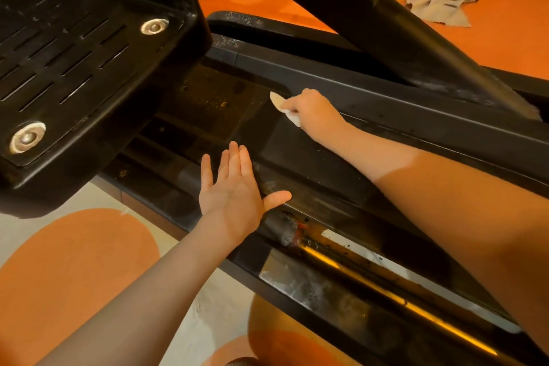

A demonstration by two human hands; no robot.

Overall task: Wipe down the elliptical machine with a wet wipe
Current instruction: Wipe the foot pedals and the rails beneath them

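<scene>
Right hand (312, 111) curled around one white wipe (282, 107), pressed to black elliptical (386, 116) frame rail. Left hand (234, 187) flat, fingers straight, resting on lower rail. One pedal (74, 68) at left, two silver bolts (154, 26). No readable writing.

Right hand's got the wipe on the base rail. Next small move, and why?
Probably drag the wet wipe in the right hand toward the pedal, across the speckled debris there. Left hand rests flat on the frame, bracing.
</scene>
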